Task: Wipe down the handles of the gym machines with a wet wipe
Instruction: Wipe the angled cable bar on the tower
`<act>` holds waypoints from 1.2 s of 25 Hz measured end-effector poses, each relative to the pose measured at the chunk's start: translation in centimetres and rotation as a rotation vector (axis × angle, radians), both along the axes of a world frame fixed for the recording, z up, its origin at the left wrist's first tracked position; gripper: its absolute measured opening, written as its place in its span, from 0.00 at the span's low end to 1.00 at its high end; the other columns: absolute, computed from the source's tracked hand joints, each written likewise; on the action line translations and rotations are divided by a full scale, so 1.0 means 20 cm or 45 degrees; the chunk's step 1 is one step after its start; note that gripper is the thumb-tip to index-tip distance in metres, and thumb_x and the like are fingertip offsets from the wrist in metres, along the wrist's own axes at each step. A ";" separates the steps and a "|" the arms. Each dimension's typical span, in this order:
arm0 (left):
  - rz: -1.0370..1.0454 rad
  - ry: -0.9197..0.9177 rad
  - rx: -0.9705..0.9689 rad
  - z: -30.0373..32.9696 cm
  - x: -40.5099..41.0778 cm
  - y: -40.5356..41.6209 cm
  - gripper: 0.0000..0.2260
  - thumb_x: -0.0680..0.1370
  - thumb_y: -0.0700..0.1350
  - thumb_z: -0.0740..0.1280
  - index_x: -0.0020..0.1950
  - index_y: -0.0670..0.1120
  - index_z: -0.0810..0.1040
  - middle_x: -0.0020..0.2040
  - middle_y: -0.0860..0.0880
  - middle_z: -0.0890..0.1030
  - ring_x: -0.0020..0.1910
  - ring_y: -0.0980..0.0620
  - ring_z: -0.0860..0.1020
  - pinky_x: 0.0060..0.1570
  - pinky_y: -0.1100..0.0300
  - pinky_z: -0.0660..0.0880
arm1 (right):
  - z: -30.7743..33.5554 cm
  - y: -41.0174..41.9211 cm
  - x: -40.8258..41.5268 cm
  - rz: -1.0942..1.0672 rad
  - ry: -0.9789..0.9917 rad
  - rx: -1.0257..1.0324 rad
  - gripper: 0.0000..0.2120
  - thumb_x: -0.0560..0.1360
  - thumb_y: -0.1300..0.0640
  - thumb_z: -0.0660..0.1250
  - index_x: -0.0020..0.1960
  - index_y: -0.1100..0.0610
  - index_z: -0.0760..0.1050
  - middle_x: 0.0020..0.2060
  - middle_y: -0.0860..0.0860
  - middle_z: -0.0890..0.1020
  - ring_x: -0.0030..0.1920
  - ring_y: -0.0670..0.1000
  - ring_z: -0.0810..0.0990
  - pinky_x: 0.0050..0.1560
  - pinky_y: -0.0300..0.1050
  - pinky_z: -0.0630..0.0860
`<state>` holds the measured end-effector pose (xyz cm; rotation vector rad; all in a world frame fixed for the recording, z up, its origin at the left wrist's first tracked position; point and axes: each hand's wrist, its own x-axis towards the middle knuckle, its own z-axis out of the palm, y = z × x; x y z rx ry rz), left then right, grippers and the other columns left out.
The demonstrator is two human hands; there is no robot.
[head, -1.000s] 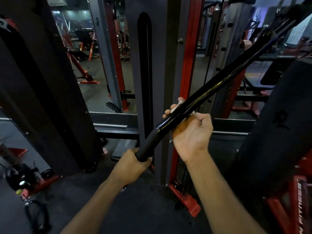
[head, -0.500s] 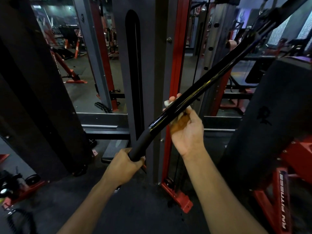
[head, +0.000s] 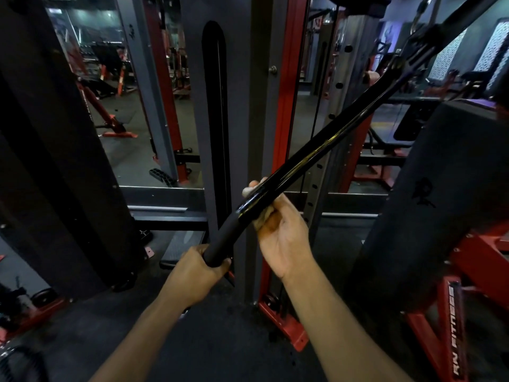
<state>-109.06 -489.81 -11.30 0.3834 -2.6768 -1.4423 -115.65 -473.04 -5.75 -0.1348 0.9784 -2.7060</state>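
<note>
On the black pull-down bar (head: 316, 150), in front of the grey upright (head: 239, 106): left hand (head: 192, 274) grips its matte lower end; right hand (head: 281, 238) just above, fingers curled round the glossy shaft, wet wipe (head: 248, 191) pressed against it. Bar slants up right toward its cable clip (head: 420, 15).

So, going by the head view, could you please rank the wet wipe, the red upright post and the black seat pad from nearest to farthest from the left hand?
1. Wet wipe, just up the bar, held in the right hand.
2. Red upright post, behind the bar, right of the left hand.
3. Black seat pad, far right.
</note>
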 end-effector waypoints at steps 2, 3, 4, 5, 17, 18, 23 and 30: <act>-0.026 -0.019 0.022 0.01 0.02 0.00 0.06 0.78 0.46 0.74 0.50 0.49 0.78 0.35 0.47 0.79 0.27 0.57 0.76 0.26 0.64 0.72 | -0.05 0.01 0.01 -0.071 0.048 0.205 0.15 0.83 0.59 0.62 0.67 0.62 0.76 0.63 0.64 0.79 0.58 0.58 0.79 0.65 0.57 0.72; -0.038 -0.026 0.039 0.01 0.02 0.00 0.06 0.78 0.46 0.74 0.52 0.50 0.79 0.35 0.47 0.79 0.26 0.58 0.76 0.26 0.65 0.72 | -0.06 0.03 0.01 -0.166 0.119 0.376 0.13 0.83 0.59 0.61 0.65 0.59 0.78 0.60 0.59 0.83 0.55 0.55 0.81 0.63 0.55 0.74; -0.042 -0.021 0.042 0.01 0.03 0.00 0.07 0.77 0.47 0.75 0.52 0.50 0.79 0.35 0.48 0.80 0.26 0.58 0.76 0.26 0.65 0.71 | -0.07 0.06 0.01 -0.295 0.237 0.570 0.12 0.84 0.58 0.60 0.63 0.55 0.79 0.56 0.52 0.85 0.54 0.52 0.83 0.62 0.54 0.76; -0.042 0.001 0.027 0.02 0.04 0.00 0.07 0.77 0.48 0.75 0.52 0.51 0.80 0.37 0.49 0.81 0.29 0.59 0.79 0.29 0.66 0.72 | -0.06 0.09 0.02 -0.469 0.391 0.760 0.12 0.84 0.58 0.60 0.62 0.53 0.79 0.55 0.48 0.85 0.54 0.48 0.83 0.60 0.53 0.77; -0.287 0.121 -0.032 -0.01 0.11 -0.22 0.10 0.76 0.50 0.76 0.54 0.55 0.78 0.41 0.54 0.83 0.34 0.58 0.81 0.34 0.63 0.77 | 0.17 0.18 -0.11 -1.179 1.855 1.919 0.16 0.82 0.63 0.61 0.68 0.63 0.76 0.67 0.57 0.78 0.74 0.56 0.70 0.77 0.62 0.61; -0.319 0.129 -0.019 -0.02 0.12 -0.24 0.11 0.76 0.50 0.76 0.55 0.56 0.78 0.42 0.53 0.83 0.35 0.59 0.81 0.35 0.63 0.77 | 0.14 0.14 -0.07 -1.110 1.902 1.949 0.17 0.81 0.64 0.62 0.68 0.63 0.76 0.67 0.58 0.78 0.74 0.56 0.70 0.78 0.61 0.60; -0.419 0.140 0.045 -0.08 0.18 -0.38 0.13 0.76 0.54 0.75 0.57 0.55 0.78 0.37 0.48 0.81 0.29 0.56 0.78 0.30 0.61 0.74 | 0.10 -0.07 0.12 -0.786 2.250 2.176 0.17 0.81 0.59 0.64 0.69 0.62 0.76 0.69 0.56 0.77 0.75 0.55 0.69 0.78 0.59 0.60; -0.453 0.182 0.090 -0.08 0.36 -0.61 0.14 0.75 0.60 0.72 0.56 0.59 0.75 0.39 0.47 0.82 0.34 0.49 0.81 0.35 0.50 0.78 | 0.27 -0.04 0.15 -0.729 2.187 2.448 0.19 0.81 0.60 0.65 0.71 0.58 0.74 0.69 0.54 0.76 0.73 0.57 0.71 0.73 0.58 0.67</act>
